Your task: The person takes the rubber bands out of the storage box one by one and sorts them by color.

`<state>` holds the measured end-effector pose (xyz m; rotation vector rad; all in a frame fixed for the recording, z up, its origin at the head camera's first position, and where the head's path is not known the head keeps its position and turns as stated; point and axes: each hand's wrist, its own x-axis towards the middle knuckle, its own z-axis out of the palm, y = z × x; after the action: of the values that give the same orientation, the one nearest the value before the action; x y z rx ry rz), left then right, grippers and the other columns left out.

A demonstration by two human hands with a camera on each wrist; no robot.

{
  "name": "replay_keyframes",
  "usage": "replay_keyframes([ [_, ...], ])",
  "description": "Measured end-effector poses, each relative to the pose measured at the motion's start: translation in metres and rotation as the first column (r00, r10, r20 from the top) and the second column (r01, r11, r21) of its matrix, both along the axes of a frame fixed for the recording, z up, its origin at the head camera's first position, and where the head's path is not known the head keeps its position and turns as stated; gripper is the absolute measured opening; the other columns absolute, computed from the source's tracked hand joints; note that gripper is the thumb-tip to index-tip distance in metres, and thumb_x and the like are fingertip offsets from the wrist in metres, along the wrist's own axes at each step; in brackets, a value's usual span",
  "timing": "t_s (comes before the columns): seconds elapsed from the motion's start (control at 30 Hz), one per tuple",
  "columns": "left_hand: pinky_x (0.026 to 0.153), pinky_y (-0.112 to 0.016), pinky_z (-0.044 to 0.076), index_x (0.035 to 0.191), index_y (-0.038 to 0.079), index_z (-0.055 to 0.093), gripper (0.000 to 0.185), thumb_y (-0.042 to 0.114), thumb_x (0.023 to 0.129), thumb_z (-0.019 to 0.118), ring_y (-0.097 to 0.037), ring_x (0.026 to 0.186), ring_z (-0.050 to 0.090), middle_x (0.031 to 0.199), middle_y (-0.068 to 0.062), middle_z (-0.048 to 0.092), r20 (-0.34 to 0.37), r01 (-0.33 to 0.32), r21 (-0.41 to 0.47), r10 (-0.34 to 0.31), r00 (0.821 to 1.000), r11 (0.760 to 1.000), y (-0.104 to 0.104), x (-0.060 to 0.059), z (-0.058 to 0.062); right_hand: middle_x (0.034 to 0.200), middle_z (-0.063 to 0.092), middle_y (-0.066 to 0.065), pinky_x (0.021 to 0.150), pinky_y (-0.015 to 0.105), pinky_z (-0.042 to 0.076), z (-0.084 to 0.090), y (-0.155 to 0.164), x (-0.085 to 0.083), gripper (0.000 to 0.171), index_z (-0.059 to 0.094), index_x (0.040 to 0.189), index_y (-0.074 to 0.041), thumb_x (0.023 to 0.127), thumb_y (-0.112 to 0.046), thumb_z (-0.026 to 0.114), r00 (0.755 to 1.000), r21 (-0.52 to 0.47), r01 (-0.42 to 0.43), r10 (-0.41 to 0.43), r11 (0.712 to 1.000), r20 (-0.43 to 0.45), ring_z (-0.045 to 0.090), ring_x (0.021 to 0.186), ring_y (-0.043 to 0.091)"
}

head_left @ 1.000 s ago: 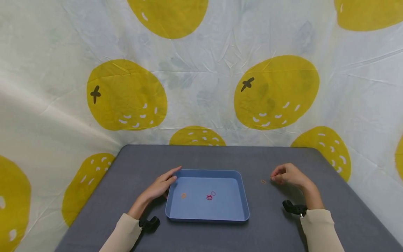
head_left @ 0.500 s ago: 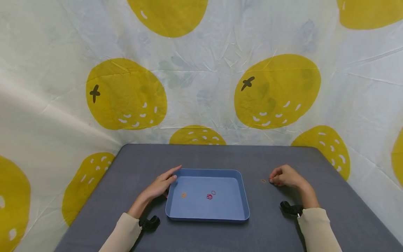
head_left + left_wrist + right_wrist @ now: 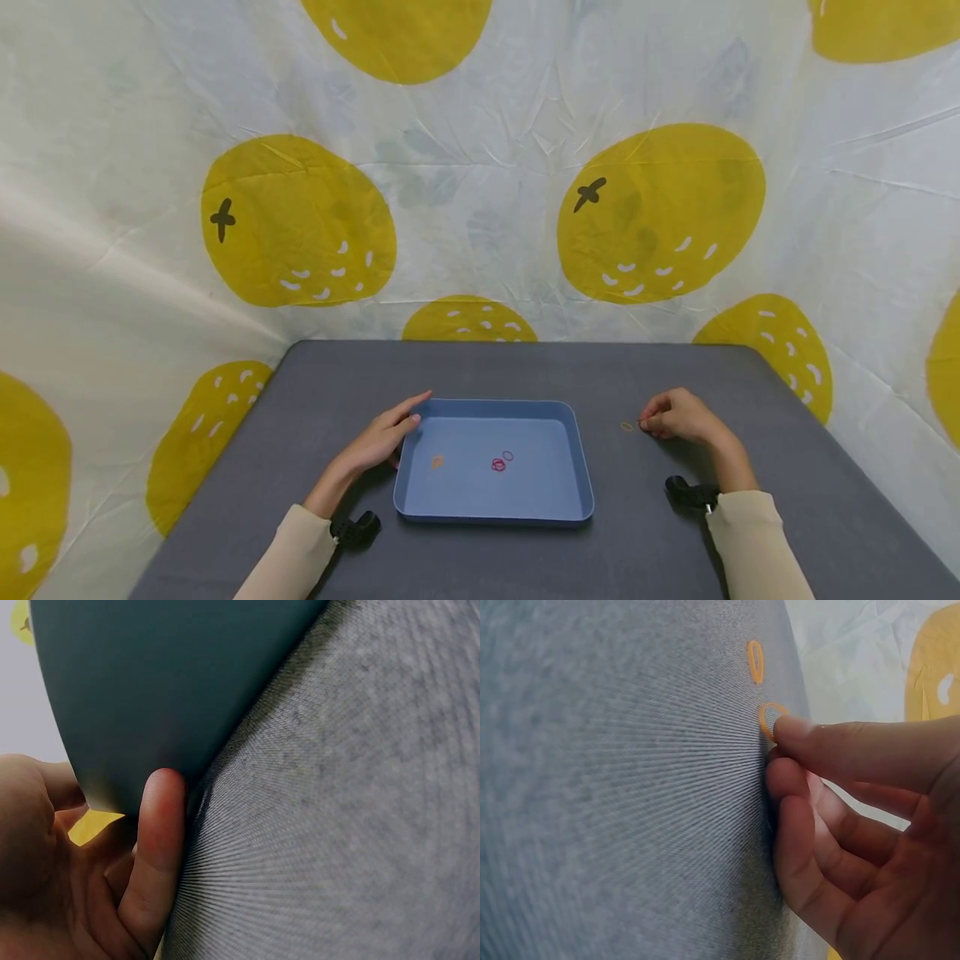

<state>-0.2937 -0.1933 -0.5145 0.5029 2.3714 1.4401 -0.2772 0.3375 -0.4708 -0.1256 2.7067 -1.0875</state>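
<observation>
A blue tray (image 3: 495,508) lies on the table in the head view. My left hand (image 3: 378,437) holds its left rim near the far corner, thumb over the edge; in the left wrist view a finger (image 3: 161,825) touches the outer wall. My right hand (image 3: 678,417), low over the table right of the tray, pinches an orange rubber band (image 3: 763,721) between thumb and fingertips. Another orange rubber band (image 3: 627,427) lies just left of those fingers. Inside the tray are an orange rubber band (image 3: 438,462), overlapping red rubber bands (image 3: 498,465) and a pinkish one (image 3: 508,456).
A grey cloth covers the table (image 3: 495,567). Behind it hangs a white curtain (image 3: 480,225) with large yellow fruit prints. A black wrist device (image 3: 356,530) sits under the left wrist, and a similar black device (image 3: 690,493) under the right.
My right hand has shifted slightly left toward the loose orange rubber band, with a band now showing at its fingertips. My left hand and the tray stay in place.
</observation>
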Motion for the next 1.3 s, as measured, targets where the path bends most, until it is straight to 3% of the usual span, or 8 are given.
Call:
replay_keyframes([
  [0.37,0.053,-0.043,0.057,0.162,0.033,0.035,0.050,0.031,0.113,0.043,-0.032,0.114,0.060,0.169,-0.015,0.030,0.002,-0.011,-0.003,0.011,1.000,1.000,0.000,-0.001,0.000,0.083,0.073,0.009,0.064,0.028,0.058,0.003,0.002,-0.001,0.013,0.076,0.097,0.007,0.091,-0.004,0.075,1.000,0.004,-0.025,0.025,1.000,0.008,0.064,0.071,0.014],
  [0.6,0.054,-0.042,0.057,0.163,0.033,0.034,0.050,0.032,0.113,0.043,-0.027,0.098,0.063,0.168,-0.016,0.032,0.002,-0.004,-0.007,0.004,1.000,1.000,0.001,-0.001,0.001,0.085,0.074,0.010,0.064,0.030,0.058,0.003,0.003,0.000,0.017,0.075,0.100,0.010,0.090,-0.004,0.075,0.999,-0.004,-0.042,0.042,0.999,-0.001,0.064,0.072,0.015],
  [0.8,0.054,-0.042,0.057,0.162,0.034,0.034,0.051,0.034,0.113,0.044,-0.028,0.103,0.063,0.167,-0.015,0.033,0.001,-0.005,-0.006,0.005,1.000,1.000,0.000,-0.001,0.001,0.082,0.074,0.011,0.061,0.028,0.055,0.004,0.003,-0.002,0.017,0.074,0.099,0.010,0.090,-0.004,0.075,0.997,-0.048,-0.065,0.063,0.997,-0.037,0.062,0.069,0.012],
  [1.03,0.054,-0.042,0.057,0.162,0.034,0.035,0.050,0.033,0.113,0.044,-0.028,0.106,0.063,0.167,-0.015,0.033,0.004,-0.009,-0.004,0.009,1.000,1.000,0.000,-0.001,0.000,0.094,0.075,0.014,0.070,0.028,0.058,0.020,-0.005,-0.001,0.025,0.072,0.109,0.010,0.094,-0.010,0.073,0.996,-0.113,-0.069,0.062,0.991,-0.067,0.067,0.077,0.012],
  [1.3,0.052,-0.041,0.057,0.162,0.035,0.035,0.050,0.034,0.113,0.044,-0.023,0.089,0.065,0.167,-0.016,0.033,0.018,-0.012,-0.007,0.012,1.000,1.000,0.000,0.000,0.000,0.106,0.074,0.024,0.076,0.036,0.061,0.039,-0.016,0.003,0.031,0.071,0.115,0.009,0.096,-0.016,0.074,0.992,-0.192,-0.084,0.064,0.978,-0.107,0.072,0.085,0.024],
])
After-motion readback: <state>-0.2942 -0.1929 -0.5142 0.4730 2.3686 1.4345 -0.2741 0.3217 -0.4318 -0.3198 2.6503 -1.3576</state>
